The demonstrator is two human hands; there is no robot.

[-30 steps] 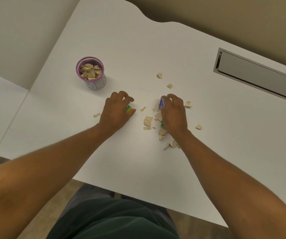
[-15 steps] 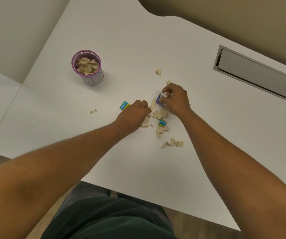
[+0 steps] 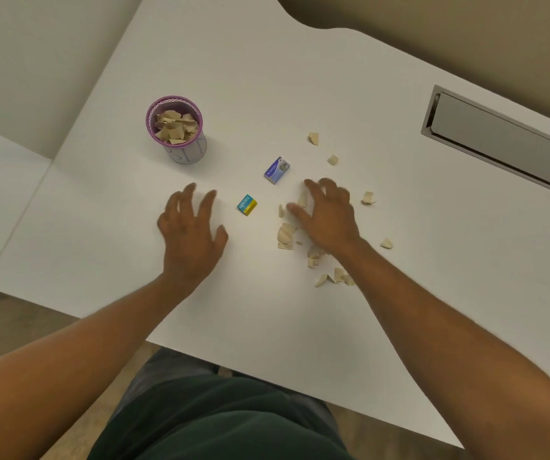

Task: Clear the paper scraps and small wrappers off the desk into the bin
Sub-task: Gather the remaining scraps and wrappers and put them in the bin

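Observation:
A small purple mesh bin (image 3: 176, 129) stands on the white desk (image 3: 267, 78), filled near its rim with beige paper scraps. More beige scraps (image 3: 286, 233) lie scattered mid-desk. A blue and yellow wrapper (image 3: 247, 204) and a purple and white wrapper (image 3: 277, 170) lie between my hands and the bin. My left hand (image 3: 191, 229) hovers flat with fingers spread, left of the blue wrapper, holding nothing. My right hand (image 3: 326, 214) lies spread over the scrap pile, palm down, covering some scraps.
A grey recessed cable slot (image 3: 499, 141) sits at the desk's far right. Stray scraps lie at the far side (image 3: 313, 138) and at the right (image 3: 386, 244). The desk's front edge runs just above my lap (image 3: 227, 416).
My left hand moved left from the scrap pile and opened. My right hand let go of the purple wrapper, which now lies free, and spread over the scraps.

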